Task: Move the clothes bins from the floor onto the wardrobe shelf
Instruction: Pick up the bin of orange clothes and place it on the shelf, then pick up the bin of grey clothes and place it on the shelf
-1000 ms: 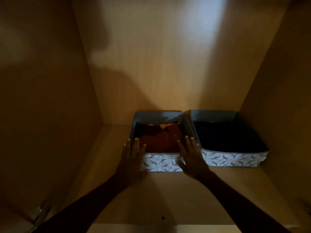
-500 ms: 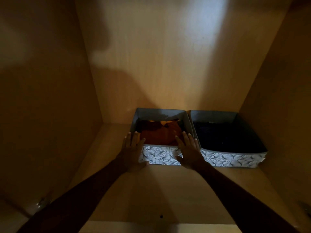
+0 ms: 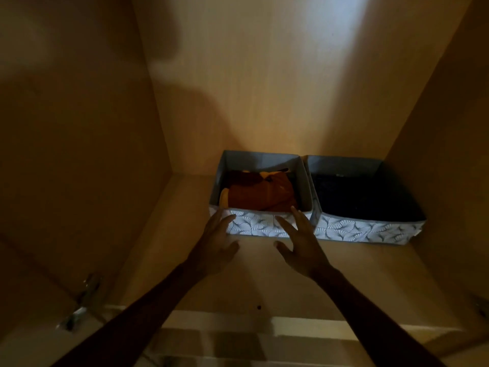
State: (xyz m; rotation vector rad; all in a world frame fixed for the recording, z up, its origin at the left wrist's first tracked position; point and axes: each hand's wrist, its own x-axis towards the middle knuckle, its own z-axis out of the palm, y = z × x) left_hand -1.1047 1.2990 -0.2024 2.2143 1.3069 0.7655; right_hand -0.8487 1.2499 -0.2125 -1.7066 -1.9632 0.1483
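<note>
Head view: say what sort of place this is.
Probably inside a wardrobe: a wooden shelf closed in by a back panel, a bin of orange clothes beside a bin of dark clothes, a door hinge at lower left.

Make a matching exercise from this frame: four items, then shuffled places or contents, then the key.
Items
1. left bin
2. right bin
3. left hand
4. right hand

Places or contents
A. holds dark clothes
B. fingers spread, at the left bin's front-right corner
C. holds orange-brown clothes
D. fingers straight, at the left bin's front-left corner

Pairs: 1-C, 2-A, 3-D, 4-B
</note>
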